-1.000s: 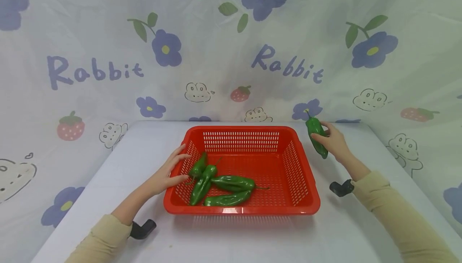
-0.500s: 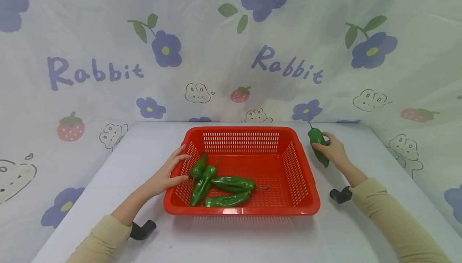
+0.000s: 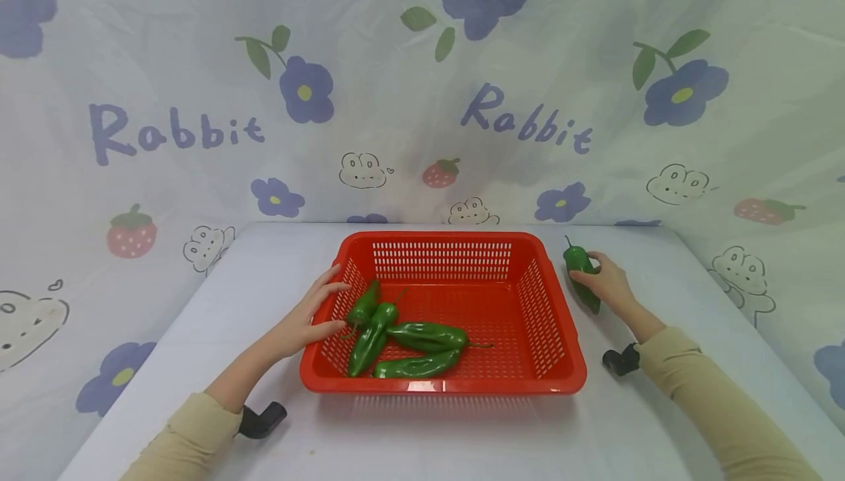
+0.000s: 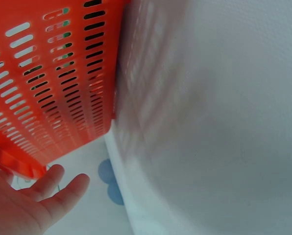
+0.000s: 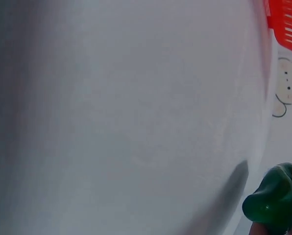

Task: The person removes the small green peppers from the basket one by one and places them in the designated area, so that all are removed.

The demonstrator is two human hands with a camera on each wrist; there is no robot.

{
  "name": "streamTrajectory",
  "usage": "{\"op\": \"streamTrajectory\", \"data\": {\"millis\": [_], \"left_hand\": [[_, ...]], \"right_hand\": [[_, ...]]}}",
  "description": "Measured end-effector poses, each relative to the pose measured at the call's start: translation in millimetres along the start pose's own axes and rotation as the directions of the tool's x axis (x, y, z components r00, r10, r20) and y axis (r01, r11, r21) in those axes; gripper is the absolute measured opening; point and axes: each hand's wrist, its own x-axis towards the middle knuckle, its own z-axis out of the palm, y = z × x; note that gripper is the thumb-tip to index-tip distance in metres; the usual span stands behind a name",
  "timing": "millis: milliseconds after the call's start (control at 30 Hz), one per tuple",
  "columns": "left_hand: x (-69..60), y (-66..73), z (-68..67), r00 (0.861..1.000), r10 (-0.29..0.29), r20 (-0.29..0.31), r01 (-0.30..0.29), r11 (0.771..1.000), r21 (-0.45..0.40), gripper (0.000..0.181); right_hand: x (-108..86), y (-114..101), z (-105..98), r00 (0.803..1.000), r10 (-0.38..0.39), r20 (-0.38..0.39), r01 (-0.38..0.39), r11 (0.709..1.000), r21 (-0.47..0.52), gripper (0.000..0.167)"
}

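In the head view my right hand (image 3: 610,283) grips a long green pepper (image 3: 584,279) between thumb and fingers, to the right of the red basket (image 3: 442,386). Its stem points away from me. The right wrist view shows the blunt end of this pepper (image 5: 272,203) apart from its shadow, so it is off the table. My left hand (image 3: 305,323) lies over the basket's left rim with fingers spread and fairly straight. Several more green peppers, one of them nearest the front wall (image 3: 417,364), lie in the basket's left and front part.
The basket stands on a white table (image 3: 264,305). Behind it hangs a patterned curtain (image 3: 396,100) with flowers and rabbits. A black curved piece sits at each wrist, the left one (image 3: 262,421) close to the basket's front corner.
My right hand has come down and slightly toward me with the green pepper, beside the basket's right rim. The left hand, basket and peppers inside have stayed put.
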Motion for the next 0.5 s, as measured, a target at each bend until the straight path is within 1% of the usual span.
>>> {"op": "streamTrajectory", "data": {"millis": [133,333,500], "left_hand": [[0.0,-0.2,-0.1,1.0,0.002,-0.002,-0.002,1.0,0.002,0.052],[-0.2,-0.4,-0.1,1.0,0.006,-0.004,-0.006,1.0,0.004,0.052],[0.2,-0.2,0.3,1.0,-0.001,-0.002,0.001,1.0,-0.006,0.053]], "right_hand": [[1.6,0.6,2.1,1.0,0.024,0.017,-0.024,0.999,-0.024,0.074],[2.7,2.7,1.5,0.999,0.043,0.033,-0.042,0.999,-0.026,0.075],[4.8,7.4,2.2,0.996,0.064,0.061,-0.061,0.997,-0.04,0.077]]}}
